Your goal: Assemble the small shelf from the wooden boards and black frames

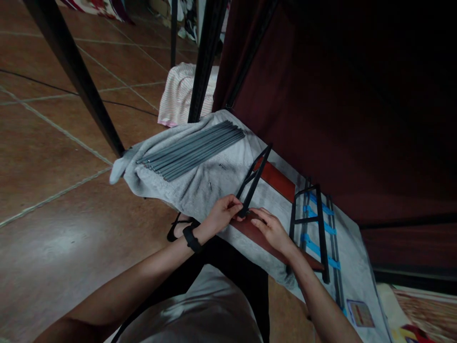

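Observation:
A black metal side frame [255, 183] stands at the end of two reddish-brown boards. With its fingers pinched, my left hand [226, 212] grips the frame's lower near corner. My right hand [270, 231] is at the same corner from the right, its index finger stretched to the frame and its thumb apart. A small shiny bit of metal shows there, too small to make out. The near board [262, 243] runs under my right hand to a second black frame [321, 238]. The far board [276, 180] lies between the frames' far ends.
Several grey tubes [193, 147] lie side by side on the grey cloth [189, 190]. Small screws [210, 186] rest near them. Blue-banded dark rods [333, 238] and a small flat packet [360, 313] are at right. Black posts [82, 85] rise beyond the cloth's left end.

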`<state>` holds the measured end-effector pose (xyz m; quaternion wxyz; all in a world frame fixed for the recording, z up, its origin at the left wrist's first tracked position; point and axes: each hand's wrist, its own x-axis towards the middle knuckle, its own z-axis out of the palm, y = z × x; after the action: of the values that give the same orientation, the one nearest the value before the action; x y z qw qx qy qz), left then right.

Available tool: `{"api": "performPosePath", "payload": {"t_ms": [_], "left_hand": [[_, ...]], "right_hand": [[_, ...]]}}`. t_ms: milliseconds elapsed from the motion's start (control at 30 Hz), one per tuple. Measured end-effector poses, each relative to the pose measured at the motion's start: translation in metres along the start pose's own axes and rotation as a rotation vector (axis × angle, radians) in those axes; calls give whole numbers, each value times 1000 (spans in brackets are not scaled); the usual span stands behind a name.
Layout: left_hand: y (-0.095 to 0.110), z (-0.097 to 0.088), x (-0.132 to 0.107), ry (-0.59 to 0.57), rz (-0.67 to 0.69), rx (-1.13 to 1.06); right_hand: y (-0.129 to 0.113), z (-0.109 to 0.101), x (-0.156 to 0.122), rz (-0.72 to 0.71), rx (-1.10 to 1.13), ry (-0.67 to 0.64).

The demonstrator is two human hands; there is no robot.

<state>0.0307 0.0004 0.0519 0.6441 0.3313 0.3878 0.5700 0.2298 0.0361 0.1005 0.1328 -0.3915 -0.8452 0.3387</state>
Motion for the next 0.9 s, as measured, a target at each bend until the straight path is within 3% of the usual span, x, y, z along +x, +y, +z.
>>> {"api": "performPosePath", "payload": {"t_ms": [300,467,633,733,900], "left_hand": [[1,-2,0,20,183,236],[2,-4,0,-4,166,257],[4,-10,-3,-56,303,440],[5,-11,-3,-77,277,399],[2,-5,4,-7,128,218]], "right_hand": [[-9,-1,0,38,29,4],[-13,-1,0,51,38,-1],[-10,0,2,39,52,11],[-6,1,1,22,46,13],[-3,2,1,15,31,20]]}}
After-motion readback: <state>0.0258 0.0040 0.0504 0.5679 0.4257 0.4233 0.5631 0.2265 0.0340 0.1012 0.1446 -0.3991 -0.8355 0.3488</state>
